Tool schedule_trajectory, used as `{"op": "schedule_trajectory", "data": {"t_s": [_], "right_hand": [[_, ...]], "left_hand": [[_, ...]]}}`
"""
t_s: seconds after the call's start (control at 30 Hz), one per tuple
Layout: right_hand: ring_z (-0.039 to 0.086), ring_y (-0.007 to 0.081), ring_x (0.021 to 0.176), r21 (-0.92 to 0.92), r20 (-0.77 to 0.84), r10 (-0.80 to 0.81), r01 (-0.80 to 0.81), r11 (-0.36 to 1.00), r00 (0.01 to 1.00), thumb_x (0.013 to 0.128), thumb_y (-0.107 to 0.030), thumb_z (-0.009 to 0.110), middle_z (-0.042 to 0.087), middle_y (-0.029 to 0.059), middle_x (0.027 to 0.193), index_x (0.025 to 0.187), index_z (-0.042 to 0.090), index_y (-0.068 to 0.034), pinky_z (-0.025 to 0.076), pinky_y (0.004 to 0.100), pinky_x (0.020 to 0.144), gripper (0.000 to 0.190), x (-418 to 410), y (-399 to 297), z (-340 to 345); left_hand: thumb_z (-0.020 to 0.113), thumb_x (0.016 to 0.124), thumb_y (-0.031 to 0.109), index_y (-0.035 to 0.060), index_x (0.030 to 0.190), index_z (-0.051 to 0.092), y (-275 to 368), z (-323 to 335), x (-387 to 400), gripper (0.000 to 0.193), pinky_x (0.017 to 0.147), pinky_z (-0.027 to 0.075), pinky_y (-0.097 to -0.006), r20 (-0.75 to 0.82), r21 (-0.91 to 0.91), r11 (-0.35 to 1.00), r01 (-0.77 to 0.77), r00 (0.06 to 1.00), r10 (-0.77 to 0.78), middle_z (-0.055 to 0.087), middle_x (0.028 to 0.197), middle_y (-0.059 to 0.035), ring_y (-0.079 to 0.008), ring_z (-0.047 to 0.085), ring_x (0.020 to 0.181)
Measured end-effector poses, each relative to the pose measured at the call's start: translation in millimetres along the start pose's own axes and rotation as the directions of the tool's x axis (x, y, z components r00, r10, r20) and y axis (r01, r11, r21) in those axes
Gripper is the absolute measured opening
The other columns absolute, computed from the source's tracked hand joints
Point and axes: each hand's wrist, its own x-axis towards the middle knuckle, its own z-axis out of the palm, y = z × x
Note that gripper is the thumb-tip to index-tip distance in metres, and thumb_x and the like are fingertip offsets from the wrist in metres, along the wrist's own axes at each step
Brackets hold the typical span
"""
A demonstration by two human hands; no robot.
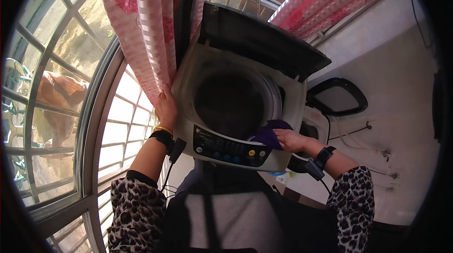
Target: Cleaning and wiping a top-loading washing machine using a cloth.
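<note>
A top-loading washing machine (184,108) stands before me with its dark lid (262,40) raised and its round tub opening showing. My right hand (292,140) holds a purple cloth (270,134) against the front right rim of the opening, just above the control panel (226,148). Part of the cloth hangs over the tub's edge. My left hand (166,108) rests at the machine's left side, by the lower end of a pink flowered curtain (152,33); whether its fingers grip the curtain cannot be told. The inside of the tub is too dark to make out.
A smaller white machine with an open black-rimmed lid (338,97) stands close on the right. Taps (385,154) and hoses are on the pale wall beyond. A barred window (85,118) runs along the left. Cables hang from devices strapped to both wrists.
</note>
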Motion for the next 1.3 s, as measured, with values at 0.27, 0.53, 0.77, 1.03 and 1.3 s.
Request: {"op": "schedule_trajectory", "data": {"t_s": [0.27, 0.53, 0.77, 1.03, 1.3], "right_hand": [[0.045, 0.0309, 0.118, -0.568, -0.409, 0.229, -0.443, 0.694, 0.883, 0.079, -0.018, 0.057, 0.053, 0.0148, 0.122, 0.107, 0.061, -0.004, 0.032, 0.0424, 0.102, 0.031, 17, 50, -49], [0.045, 0.0271, 0.122, 0.366, -0.040, 0.572, -0.521, 0.771, 0.819, 0.090, -0.026, 0.048, 0.055, 0.0156, 0.123, 0.117, 0.057, -0.003, 0.033, 0.0403, 0.102, 0.037, 24, -67, 15], [0.044, 0.0274, 0.122, -0.213, -0.091, 0.354, -0.366, 0.906, 0.931, 0.089, -0.024, 0.051, 0.053, 0.0117, 0.127, 0.119, 0.059, -0.011, 0.029, 0.0417, 0.105, 0.034, -9, -39, -28], [0.042, 0.0279, 0.126, 0.385, 0.023, 0.392, -0.370, 0.846, 0.920, 0.094, -0.026, 0.043, 0.046, 0.0133, 0.134, 0.129, 0.047, -0.004, 0.029, 0.0402, 0.106, 0.042, 47, -75, 11], [0.040, 0.0327, 0.125, 0.221, -0.100, 0.003, 0.020, 0.975, 0.995, 0.092, -0.024, 0.047, 0.033, 0.0123, 0.143, 0.135, 0.040, -0.012, 0.039, 0.0407, 0.099, 0.045, 158, -114, 11]], "left_hand": [[0.016, 0.093, 0.056, 0.0058, 0.115, 0.059, -7, 2, 3, 0.070, 0.088, 0.041, -0.0450, -0.031, 0.006, 1.000, -0.026, 0.999, 0.026, 0.060, 0.111, -0.0211, -0.0403, 0.053, 0.105], [0.017, 0.093, 0.056, 0.0064, 0.114, 0.061, -15, -2, 3, 0.069, 0.086, 0.041, -0.0456, -0.043, -0.016, 0.999, -0.030, 0.999, 0.029, 0.061, 0.106, -0.0216, -0.0408, 0.055, 0.101], [0.017, 0.093, 0.056, 0.0074, 0.115, 0.061, -16, -2, 3, 0.068, 0.086, 0.042, -0.0452, -0.040, -0.017, 1.000, -0.024, 0.999, 0.024, 0.061, 0.107, -0.0213, -0.0401, 0.055, 0.102], [0.016, 0.093, 0.058, 0.0091, 0.118, 0.059, -3, -6, -1, 0.069, 0.090, 0.040, -0.0442, -0.032, 0.039, 0.999, 0.038, 0.999, -0.037, 0.060, 0.113, -0.0189, -0.0386, 0.053, 0.107], [0.014, 0.092, 0.058, 0.0094, 0.119, 0.058, -4, -4, 4, 0.071, 0.091, 0.040, -0.0449, -0.012, 0.074, 0.996, 0.057, 0.998, -0.056, 0.059, 0.114, -0.0198, -0.0388, 0.053, 0.108]]}}
